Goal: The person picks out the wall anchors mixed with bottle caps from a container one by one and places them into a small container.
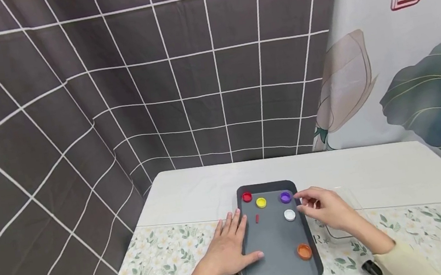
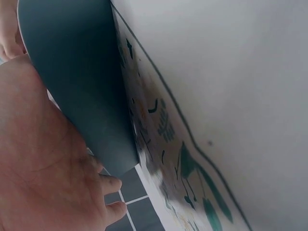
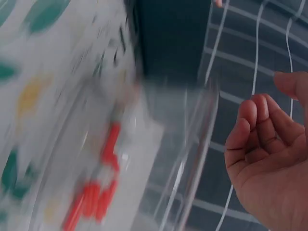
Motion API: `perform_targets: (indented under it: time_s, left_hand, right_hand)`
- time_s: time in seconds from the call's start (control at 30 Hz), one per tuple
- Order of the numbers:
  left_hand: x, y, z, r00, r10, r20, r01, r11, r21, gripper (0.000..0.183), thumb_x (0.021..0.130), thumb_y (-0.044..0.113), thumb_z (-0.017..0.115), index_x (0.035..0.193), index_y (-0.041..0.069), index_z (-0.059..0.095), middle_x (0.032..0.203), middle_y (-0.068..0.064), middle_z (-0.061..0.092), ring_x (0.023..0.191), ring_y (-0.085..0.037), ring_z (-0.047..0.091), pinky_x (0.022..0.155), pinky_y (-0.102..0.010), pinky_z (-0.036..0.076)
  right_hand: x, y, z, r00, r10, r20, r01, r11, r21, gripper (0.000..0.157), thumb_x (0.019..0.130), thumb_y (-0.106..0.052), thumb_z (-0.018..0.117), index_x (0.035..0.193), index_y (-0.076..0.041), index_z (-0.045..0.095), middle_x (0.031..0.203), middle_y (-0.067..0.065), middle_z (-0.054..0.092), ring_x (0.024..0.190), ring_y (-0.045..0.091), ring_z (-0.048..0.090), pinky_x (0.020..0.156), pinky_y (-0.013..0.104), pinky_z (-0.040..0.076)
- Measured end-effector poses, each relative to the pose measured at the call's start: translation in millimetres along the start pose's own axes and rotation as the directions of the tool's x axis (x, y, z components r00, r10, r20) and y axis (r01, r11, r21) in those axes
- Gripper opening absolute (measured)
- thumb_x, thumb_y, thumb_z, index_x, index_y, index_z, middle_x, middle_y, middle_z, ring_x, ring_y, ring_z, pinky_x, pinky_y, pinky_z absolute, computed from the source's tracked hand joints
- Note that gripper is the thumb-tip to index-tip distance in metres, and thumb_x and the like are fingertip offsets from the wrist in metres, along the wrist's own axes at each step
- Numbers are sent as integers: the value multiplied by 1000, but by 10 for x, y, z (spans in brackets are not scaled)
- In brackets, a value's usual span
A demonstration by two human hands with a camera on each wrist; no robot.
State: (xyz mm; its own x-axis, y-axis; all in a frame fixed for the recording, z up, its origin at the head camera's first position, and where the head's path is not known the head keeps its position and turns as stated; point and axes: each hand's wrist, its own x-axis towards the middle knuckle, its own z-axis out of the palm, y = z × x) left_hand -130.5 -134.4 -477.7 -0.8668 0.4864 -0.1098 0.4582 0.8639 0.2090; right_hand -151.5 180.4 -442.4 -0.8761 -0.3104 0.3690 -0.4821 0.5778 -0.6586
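Note:
A dark grey tray (image 1: 279,269) lies on the table with small round cups on it: red (image 1: 247,197), yellow (image 1: 261,202), purple (image 1: 285,197), white (image 1: 289,215) and orange (image 1: 304,251). One short red stick (image 1: 257,218) lies below the yellow cup. My left hand (image 1: 228,248) rests over the tray's left edge, fingers spread and thumb reaching inside. Above the right edge, near the purple and white cups, hovers my right hand (image 1: 323,207). Its thumb and forefinger stand apart, and the other fingers curl loosely with nothing visible in them.
Beside the tray on the right stands a clear plastic box (image 3: 192,178), partly behind the right forearm in the head view. Several red sticks (image 3: 94,199) lie inside it, blurred. A floral strip (image 1: 168,251) crosses the white table, and a dark checked curtain (image 1: 195,75) hangs behind.

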Motion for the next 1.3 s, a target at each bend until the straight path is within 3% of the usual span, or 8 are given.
perform_targets:
  time_s: [0.23, 0.4, 0.63, 0.93, 1.07, 1.3]
  left_hand:
    - [-3, 14, -5, 1000, -7, 8, 7, 1000, 12, 102, 91, 77, 50, 163, 9, 21, 171, -11, 9, 157, -33, 10, 124, -55, 15]
    - [-8, 22, -20, 1000, -1, -8, 1, 999, 34, 102, 91, 76, 50, 162, 9, 22, 170, -12, 10, 156, -34, 11, 123, -56, 17]
    - [-14, 31, -32, 1000, 9, 0, -9, 1000, 25, 102, 91, 76, 50, 162, 8, 23, 170, -13, 11, 156, -34, 12, 123, -56, 17]
    - [-13, 17, -39, 1000, 15, 1, -15, 1000, 27, 102, 92, 75, 51, 162, 7, 23, 170, -15, 11, 156, -36, 11, 123, -58, 15]
    - [-13, 21, -36, 1000, 8, 16, -8, 999, 36, 102, 91, 76, 51, 162, 8, 22, 170, -14, 11, 156, -34, 11, 123, -56, 15]
    - [-16, 56, -50, 1000, 12, 19, -13, 999, 51, 103, 91, 76, 52, 162, 7, 23, 170, -13, 12, 156, -33, 13, 123, -55, 17]
  right_hand:
    - [147, -123, 341, 991, -7, 131, 3, 1000, 29, 27, 87, -15, 81, 111, -3, 74, 86, -2, 60, 72, 3, 51, 61, 22, 48]
    - [269, -187, 559, 969, -25, 247, 26, 1000, -1, 35, 87, -19, 81, 114, 1, 72, 85, 0, 63, 70, 0, 50, 62, 22, 48]
    - [396, -257, 773, 927, 81, 366, -45, 993, -105, 40, 83, -19, 85, 118, -3, 73, 82, -2, 62, 69, 6, 49, 64, 25, 45]
    - [553, -292, 970, 897, 263, 355, -175, 949, -260, 43, 78, -21, 89, 116, -8, 75, 74, -5, 56, 64, 10, 51, 60, 27, 43]
    - [559, -273, 1023, 903, 265, 337, -174, 945, -277, 37, 77, -22, 90, 109, -9, 77, 70, -6, 53, 63, 9, 49, 58, 25, 41]
    - [495, -255, 1036, 934, 210, 290, -128, 952, -279, 32, 74, -22, 92, 100, -10, 78, 68, -7, 52, 62, 8, 47, 57, 25, 40]
